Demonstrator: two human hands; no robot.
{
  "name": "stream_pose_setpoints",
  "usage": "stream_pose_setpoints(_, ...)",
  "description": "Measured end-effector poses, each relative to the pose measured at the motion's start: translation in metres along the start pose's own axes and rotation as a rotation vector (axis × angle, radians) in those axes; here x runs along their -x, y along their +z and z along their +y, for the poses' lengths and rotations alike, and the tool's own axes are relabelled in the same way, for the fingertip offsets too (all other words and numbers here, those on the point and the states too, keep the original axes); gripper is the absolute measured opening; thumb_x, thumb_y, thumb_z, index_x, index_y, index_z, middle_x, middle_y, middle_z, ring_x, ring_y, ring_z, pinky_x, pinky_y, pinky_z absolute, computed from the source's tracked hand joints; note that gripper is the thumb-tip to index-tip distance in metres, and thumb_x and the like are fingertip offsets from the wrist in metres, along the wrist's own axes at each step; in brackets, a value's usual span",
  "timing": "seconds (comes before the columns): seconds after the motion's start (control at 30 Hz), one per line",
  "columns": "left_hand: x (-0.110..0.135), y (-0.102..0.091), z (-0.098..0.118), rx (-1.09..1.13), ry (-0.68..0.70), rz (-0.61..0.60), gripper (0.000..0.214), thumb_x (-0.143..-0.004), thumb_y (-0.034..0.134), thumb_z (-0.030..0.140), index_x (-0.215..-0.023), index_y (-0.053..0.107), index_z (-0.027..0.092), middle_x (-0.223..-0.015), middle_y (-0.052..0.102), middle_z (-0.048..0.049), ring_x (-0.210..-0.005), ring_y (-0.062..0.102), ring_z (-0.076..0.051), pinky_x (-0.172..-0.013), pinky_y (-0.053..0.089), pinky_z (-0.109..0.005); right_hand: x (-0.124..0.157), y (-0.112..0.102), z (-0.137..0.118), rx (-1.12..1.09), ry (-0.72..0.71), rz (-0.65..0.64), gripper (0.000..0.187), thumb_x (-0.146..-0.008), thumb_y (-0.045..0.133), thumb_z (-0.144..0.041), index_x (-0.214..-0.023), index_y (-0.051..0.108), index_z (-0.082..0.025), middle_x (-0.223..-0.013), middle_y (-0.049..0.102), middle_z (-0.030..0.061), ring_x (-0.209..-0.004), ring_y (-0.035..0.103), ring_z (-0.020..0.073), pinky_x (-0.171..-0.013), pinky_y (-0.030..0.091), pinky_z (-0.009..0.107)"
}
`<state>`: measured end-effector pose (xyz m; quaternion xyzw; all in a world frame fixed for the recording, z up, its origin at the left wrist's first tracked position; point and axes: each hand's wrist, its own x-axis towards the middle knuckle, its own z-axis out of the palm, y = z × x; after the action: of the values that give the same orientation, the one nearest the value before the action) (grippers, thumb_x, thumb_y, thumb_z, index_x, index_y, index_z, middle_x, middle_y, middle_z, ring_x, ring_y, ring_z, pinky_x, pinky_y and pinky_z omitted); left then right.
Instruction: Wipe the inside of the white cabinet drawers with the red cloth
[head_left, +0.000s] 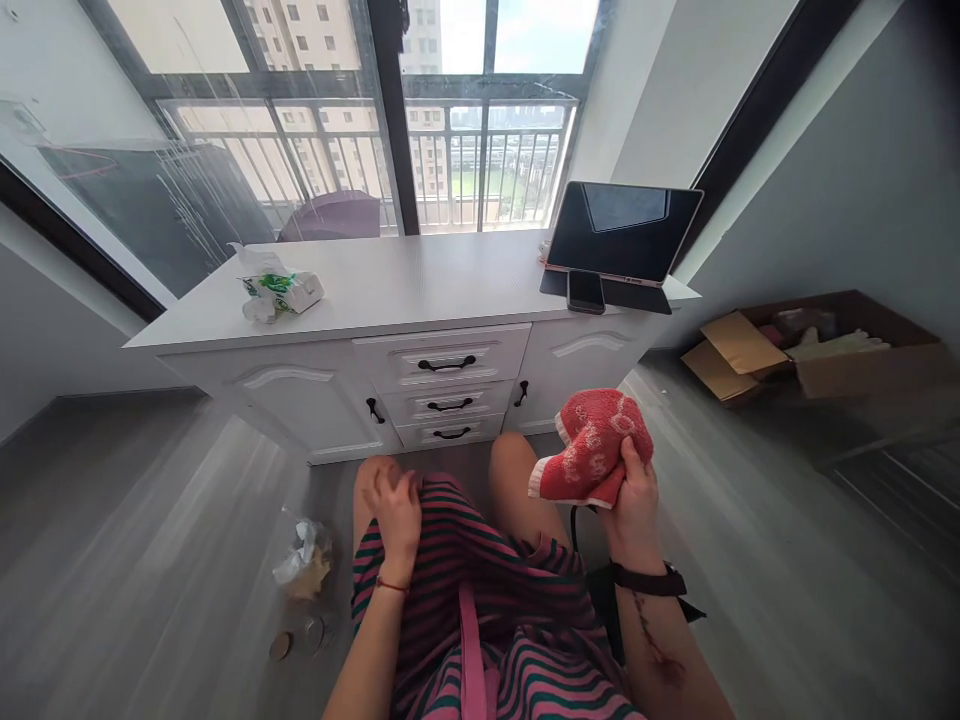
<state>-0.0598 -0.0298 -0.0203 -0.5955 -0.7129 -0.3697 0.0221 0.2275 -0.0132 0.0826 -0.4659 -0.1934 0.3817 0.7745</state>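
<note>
A red cloth [596,450] with a white pattern and pale edging, apparently a small towel, hangs folded from my right hand [634,490]. My thumb lies across its near side, and the fingers behind it are hidden. The cloth is held in the air above and beside my right knee, in front of the cabinet. Resting on my left knee, my left hand [394,505] is empty, its slightly bent fingers apart and a little blurred.
Ahead stands a white cabinet [435,280] bearing a tissue pack [277,288], a tablet [622,235] and a phone [585,292]. An open cardboard box [862,370] sits at the right. On the floor at left are a plastic bag [304,555] and a small round lid [280,646].
</note>
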Motion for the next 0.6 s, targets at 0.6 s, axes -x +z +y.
stream_pose_setpoints(0.6,0.036,0.051,0.092,0.630,-0.169,-0.427,0.018,-0.085,0.048,0.014,-0.085,0.065,0.022,-0.092,0.059,-0.0066,-0.093,0.055,-0.023,-0.088,0.043,-0.039,0.003,-0.005,-0.003,-0.006,0.034,0.015,0.025,-0.077,0.071,-0.040,-0.097,0.069,-0.025,-0.098,0.069,-0.0048,-0.084,0.063,0.0097,-0.080,0.052,0.024)
